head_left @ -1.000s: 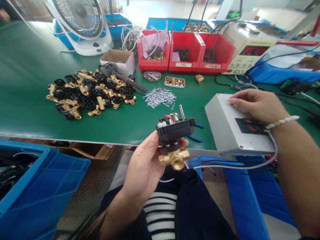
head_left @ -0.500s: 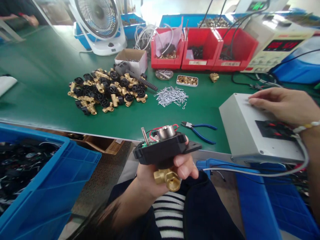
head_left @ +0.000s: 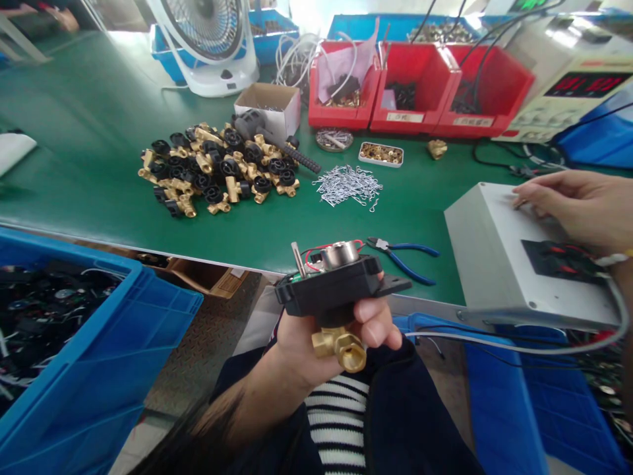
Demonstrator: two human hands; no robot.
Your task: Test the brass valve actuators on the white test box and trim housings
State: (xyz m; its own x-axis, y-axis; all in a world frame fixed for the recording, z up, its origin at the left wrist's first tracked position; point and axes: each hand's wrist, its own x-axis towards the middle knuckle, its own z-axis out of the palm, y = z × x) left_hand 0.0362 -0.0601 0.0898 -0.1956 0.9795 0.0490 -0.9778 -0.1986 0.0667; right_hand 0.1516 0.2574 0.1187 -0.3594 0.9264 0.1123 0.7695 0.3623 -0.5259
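Observation:
My left hand [head_left: 316, 340] is closed round a valve assembly [head_left: 336, 290]: a brass body below, a black housing on top with a small motor, red wires and a metal pin showing. It is held over my lap, just off the table's front edge. My right hand [head_left: 578, 201] rests on the top of a grey control box [head_left: 499, 260] at the right, fingers curled with the fingertips on its far surface. A grey cable runs from the box's near side.
A pile of brass-and-black valve bodies [head_left: 217, 168], loose metal clips [head_left: 349, 185] and blue-handled pliers [head_left: 403, 254] lie on the green table [head_left: 74, 165]. Red bins [head_left: 420, 95], a fan [head_left: 208, 39] and a power supply [head_left: 573, 86] stand behind. A blue crate [head_left: 74, 343] sits at my left.
My left hand has turned the valve assembly so the motor side faces up and shifted it slightly. My right hand has stayed on the grey box.

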